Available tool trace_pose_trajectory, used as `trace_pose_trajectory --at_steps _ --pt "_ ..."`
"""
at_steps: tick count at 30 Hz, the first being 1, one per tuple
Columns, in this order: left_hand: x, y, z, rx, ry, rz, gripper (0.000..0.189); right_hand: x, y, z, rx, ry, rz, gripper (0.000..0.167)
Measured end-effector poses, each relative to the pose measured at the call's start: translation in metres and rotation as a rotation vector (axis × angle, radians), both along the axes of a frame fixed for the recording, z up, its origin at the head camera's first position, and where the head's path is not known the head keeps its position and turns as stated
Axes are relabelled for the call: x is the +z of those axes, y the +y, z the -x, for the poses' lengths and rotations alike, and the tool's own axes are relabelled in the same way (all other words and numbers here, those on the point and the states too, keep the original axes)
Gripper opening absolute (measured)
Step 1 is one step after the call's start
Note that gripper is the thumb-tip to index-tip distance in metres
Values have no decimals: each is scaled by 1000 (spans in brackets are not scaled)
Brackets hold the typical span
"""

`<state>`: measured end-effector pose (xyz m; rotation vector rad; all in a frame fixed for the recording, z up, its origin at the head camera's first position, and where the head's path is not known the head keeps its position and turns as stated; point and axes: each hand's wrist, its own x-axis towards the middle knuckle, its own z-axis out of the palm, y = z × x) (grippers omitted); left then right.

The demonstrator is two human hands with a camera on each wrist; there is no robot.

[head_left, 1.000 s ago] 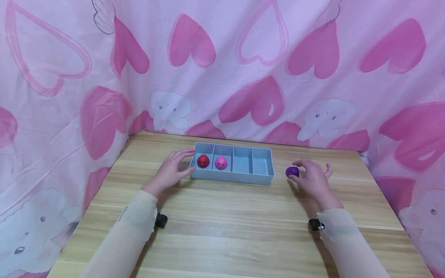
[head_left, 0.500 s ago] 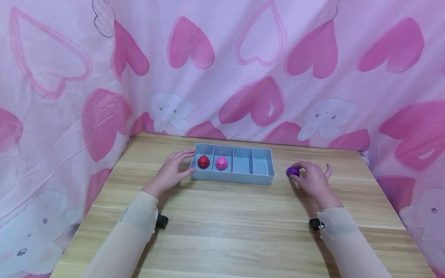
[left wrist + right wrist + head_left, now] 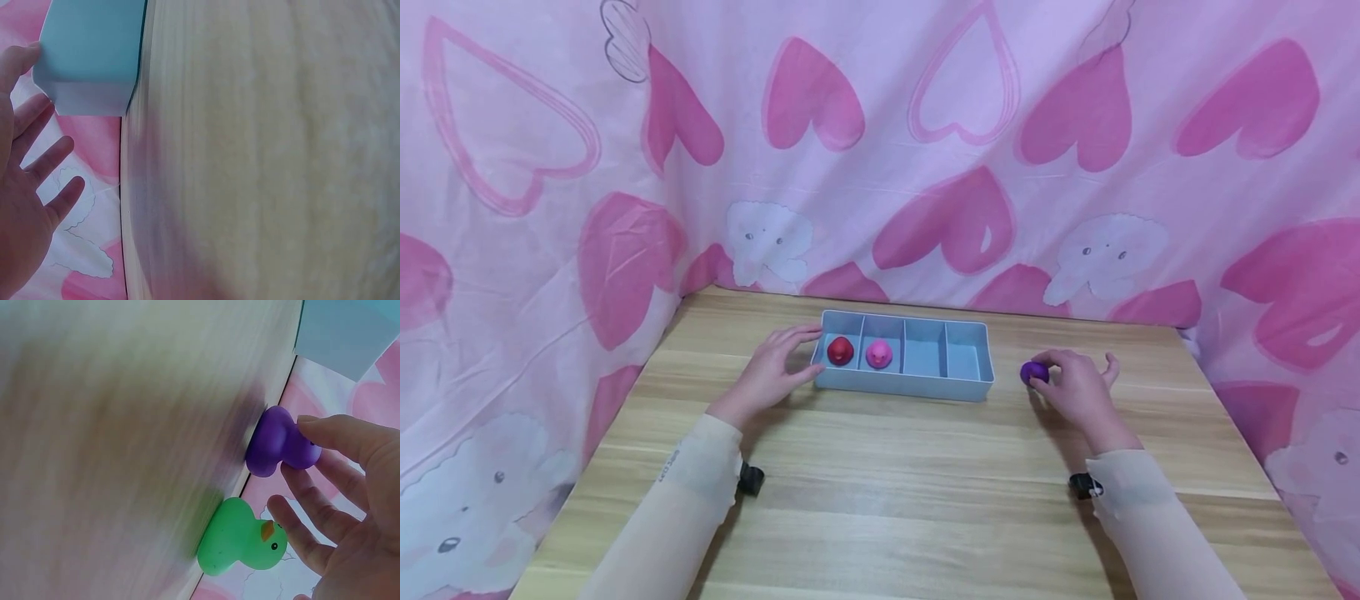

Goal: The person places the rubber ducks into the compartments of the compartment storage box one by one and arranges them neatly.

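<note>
In the head view, a red duck and a pink duck sit in the two left compartments of a blue-grey divided box. My left hand touches the box's left end with thumb and fingertips, its fingers spread and fairly straight in the left wrist view. A purple toy duck is pinched at its head between the thumb and fingers of my right hand, right of the box. Its base is at the tabletop. Close by stands a green duck, hidden behind the right hand in the head view.
The two right compartments of the box hold nothing. A pink heart-patterned curtain hangs behind and beside the wooden table. Each wrist wears a small black camera.
The right-hand fingers have closed in slightly around the purple duck, which is otherwise nearly in the same place. The left hand stays at the box. The head view has shifted a little.
</note>
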<state>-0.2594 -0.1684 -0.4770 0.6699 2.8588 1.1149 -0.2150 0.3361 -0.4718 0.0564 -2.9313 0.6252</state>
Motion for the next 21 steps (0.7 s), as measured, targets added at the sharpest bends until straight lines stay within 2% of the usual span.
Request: trace_pose_trajectory --at_steps 7,21 --pt "0 1 0 -7 11 0 64 0 1 0 -22 -28 -3 30" --pt "1 1 -2 -6 12 -1 62 5 -1 -2 -12 4 15 28"
